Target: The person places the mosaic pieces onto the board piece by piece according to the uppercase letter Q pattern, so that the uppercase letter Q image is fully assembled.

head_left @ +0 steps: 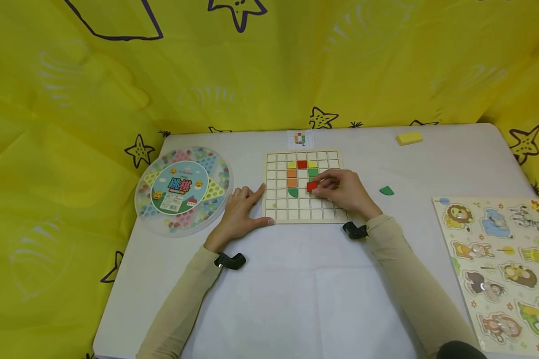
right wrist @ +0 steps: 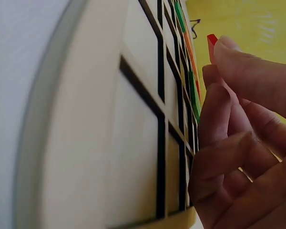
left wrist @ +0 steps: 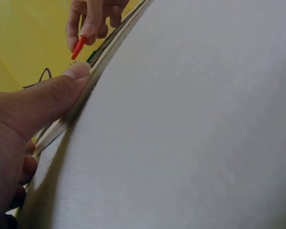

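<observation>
A wooden grid board (head_left: 328, 203) lies on the white table, holding several coloured tiles in a ring-like pattern. On it are yellow quarter-round tiles, a red square (head_left: 302, 164), orange squares (head_left: 292, 178), and green pieces, including a green quarter-round (head_left: 293, 192) at lower left. My right hand (head_left: 343, 189) pinches another red square tile (right wrist: 212, 45) between thumb and fingers, tilted above the lower right of the pattern. My left hand (head_left: 242, 212) has thumb and index finger spread, touching the board's left edge and lower left corner.
A small pattern card (head_left: 292, 144) lies behind the board. To the left sits a round Chinese checkers box (head_left: 180, 187). A loose green quarter-round (head_left: 387, 190) and a yellow block (head_left: 409, 138) lie to the right. An animal puzzle board (head_left: 498, 274) occupies the right side.
</observation>
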Demonstrator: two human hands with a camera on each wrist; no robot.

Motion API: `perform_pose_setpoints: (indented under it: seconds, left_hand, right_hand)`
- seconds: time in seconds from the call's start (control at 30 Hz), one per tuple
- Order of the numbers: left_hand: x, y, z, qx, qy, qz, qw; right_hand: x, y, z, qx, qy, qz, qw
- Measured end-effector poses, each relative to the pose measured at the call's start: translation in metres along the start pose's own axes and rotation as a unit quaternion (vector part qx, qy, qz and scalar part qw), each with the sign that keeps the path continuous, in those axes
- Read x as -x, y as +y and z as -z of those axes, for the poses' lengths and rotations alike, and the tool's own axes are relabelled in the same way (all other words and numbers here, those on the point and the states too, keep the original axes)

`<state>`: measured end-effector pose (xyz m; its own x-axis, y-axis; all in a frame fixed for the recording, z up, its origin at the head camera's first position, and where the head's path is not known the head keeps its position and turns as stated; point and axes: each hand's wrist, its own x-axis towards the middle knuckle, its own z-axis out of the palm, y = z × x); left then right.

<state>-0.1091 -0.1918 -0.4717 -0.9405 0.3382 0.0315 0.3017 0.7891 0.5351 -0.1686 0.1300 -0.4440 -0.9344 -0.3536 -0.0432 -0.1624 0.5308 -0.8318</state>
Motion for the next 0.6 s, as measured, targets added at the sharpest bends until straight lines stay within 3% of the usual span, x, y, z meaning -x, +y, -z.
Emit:
perform_pose_setpoints:
  seconds: [0.6]
  left_hand:
    - [0.001, 0.002, 0.0, 0.005, 0.0, 0.004, 1.0]
  right_hand:
    - [-0.008, -0.008, -0.016, 0.067, -0.011, -0.002, 0.9977]
